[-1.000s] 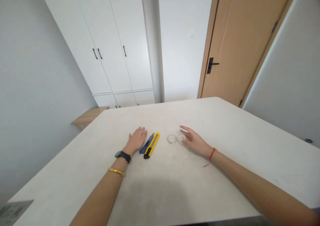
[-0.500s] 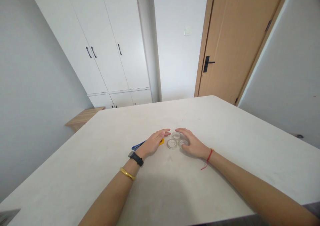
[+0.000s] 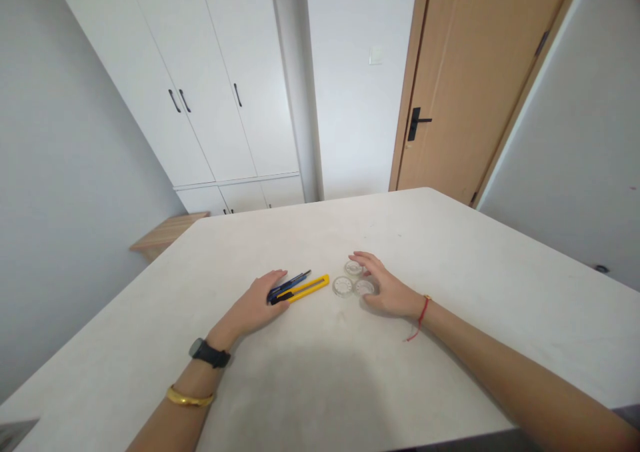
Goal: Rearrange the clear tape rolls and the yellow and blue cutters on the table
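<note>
My left hand (image 3: 257,303) rests on the table with thumb and fingers apart, curved around the left ends of a yellow utility knife (image 3: 310,288) and some dark blue pen-like tools (image 3: 295,283). These lie side by side, pointing up and to the right. To their right sit three small clear round things that look like tape rolls: a left one (image 3: 343,286), a far one (image 3: 353,267) and a right one (image 3: 363,287). My right hand (image 3: 385,287) cups them from the right, its thumb and fingers spread and partly covering the right one.
The white table (image 3: 320,372) spreads out all around. Beyond it stand a white wardrobe (image 3: 215,105) and a wooden door (image 3: 465,85). A low wooden surface (image 3: 167,234) adjoins the table's far left corner.
My left hand has moved left and toward me, from over the knife to its left end, uncovering the knife and the blue tools. My right hand has barely moved.
</note>
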The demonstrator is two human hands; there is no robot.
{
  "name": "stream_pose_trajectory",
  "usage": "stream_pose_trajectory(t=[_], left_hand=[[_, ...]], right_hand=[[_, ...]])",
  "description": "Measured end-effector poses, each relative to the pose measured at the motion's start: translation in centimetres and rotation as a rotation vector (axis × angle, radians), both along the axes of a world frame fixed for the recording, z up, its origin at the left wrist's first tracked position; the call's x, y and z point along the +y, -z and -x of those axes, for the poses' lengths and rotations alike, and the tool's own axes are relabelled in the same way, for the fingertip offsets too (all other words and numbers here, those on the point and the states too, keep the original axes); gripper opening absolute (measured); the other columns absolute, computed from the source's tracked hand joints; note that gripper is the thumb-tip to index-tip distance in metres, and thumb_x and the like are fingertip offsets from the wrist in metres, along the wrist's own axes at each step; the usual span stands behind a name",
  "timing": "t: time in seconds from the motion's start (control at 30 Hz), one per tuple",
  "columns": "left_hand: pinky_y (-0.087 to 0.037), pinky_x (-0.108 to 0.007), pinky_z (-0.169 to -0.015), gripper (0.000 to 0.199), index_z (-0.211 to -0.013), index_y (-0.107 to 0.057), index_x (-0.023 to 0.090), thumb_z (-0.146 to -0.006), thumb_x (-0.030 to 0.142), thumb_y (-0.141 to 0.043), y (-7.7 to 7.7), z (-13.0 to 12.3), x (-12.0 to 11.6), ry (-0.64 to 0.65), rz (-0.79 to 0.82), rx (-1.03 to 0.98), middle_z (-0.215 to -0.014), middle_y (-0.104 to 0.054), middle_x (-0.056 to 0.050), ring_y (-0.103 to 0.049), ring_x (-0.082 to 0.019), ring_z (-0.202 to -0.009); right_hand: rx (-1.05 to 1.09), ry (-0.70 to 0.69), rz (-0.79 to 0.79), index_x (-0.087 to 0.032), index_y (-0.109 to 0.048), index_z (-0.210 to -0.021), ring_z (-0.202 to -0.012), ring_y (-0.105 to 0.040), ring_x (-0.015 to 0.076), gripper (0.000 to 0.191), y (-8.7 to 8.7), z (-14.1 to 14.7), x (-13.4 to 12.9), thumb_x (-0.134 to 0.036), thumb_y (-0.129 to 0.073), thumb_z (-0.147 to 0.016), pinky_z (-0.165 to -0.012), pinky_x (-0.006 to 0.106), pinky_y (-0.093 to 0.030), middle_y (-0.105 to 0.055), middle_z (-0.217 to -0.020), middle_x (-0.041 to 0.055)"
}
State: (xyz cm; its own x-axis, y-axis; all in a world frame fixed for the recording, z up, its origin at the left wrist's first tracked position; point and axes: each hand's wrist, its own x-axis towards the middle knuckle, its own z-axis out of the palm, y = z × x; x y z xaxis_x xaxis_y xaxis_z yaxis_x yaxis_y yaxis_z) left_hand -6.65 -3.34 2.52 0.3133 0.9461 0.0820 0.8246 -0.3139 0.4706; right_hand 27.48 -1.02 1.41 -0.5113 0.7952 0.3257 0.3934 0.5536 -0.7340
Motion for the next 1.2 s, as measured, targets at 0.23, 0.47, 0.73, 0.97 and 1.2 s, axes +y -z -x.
stream_pose_trajectory(t=[0.23, 0.47, 0.73, 0.97, 1.2], left_hand=[[-0.019, -0.047, -0.116, 0.059, -0.142, -0.042, 0.020, -0.087, 0.041, -0.049, 0.7, -0.8, -0.4, 0.030, 0.047, -0.018, -0.150, -0.039, -0.011, -0.033, -0.025, -0.140], [-0.024, -0.042, -0.116, 0.057, -0.143, -0.040, 0.020, -0.088, 0.036, -0.045, 0.8, -2.4, -1.2, 0.013, 0.062, -0.055, -0.151, -0.039, -0.008, -0.035, -0.023, -0.139], [-0.022, -0.044, -0.116, 0.062, -0.142, -0.041, 0.020, -0.085, 0.043, -0.047, 1.1, -4.6, -2.5, -0.080, 0.051, -0.061, -0.154, -0.032, -0.010, -0.028, -0.024, -0.142], [-0.037, -0.043, -0.107, 0.052, -0.121, -0.058, 0.020, -0.083, 0.054, -0.047, -0.2, 1.3, 0.7, -0.273, -0.111, -0.250, -0.130, -0.061, -0.010, -0.055, -0.026, -0.121], [-0.053, -0.039, -0.078, 0.056, -0.092, -0.063, 0.017, -0.064, 0.065, -0.064, -0.1, 3.3, 2.2, -0.486, 0.026, -0.835, -0.098, -0.070, -0.012, -0.068, -0.024, -0.087]], right_hand=[[0.215, 0.298, 0.019, -0.029, -0.051, -0.127, -0.118, -0.049, 0.0254, 0.059, 0.1, -4.9, 3.3, -0.020, -0.058, -0.069, -0.102, 0.049, -0.043, -0.049, -0.133, 0.0063], [0.263, 0.488, 0.067, -0.026, -0.061, -0.109, -0.107, -0.058, 0.0259, 0.039, 1.4, -6.2, 4.4, -0.023, -0.057, -0.070, -0.097, 0.051, -0.047, -0.058, -0.120, 0.0076], [0.242, 0.465, 0.036, -0.025, -0.062, -0.108, -0.104, -0.059, 0.0232, 0.037, 1.7, -4.9, 3.8, -0.024, -0.056, -0.072, -0.096, 0.048, -0.049, -0.061, -0.117, 0.0066], [0.238, 0.489, 0.045, -0.024, -0.064, -0.102, -0.102, -0.060, 0.0235, 0.032, 1.2, -5.9, 4.2, -0.024, -0.056, -0.071, -0.093, 0.046, -0.050, -0.063, -0.113, 0.0072], [0.211, 0.421, 0.092, -0.022, -0.065, -0.098, -0.099, -0.062, 0.0229, 0.033, 1.0, -5.7, 4.0, -0.022, -0.057, -0.066, -0.092, 0.044, -0.050, -0.066, -0.109, 0.0070]])
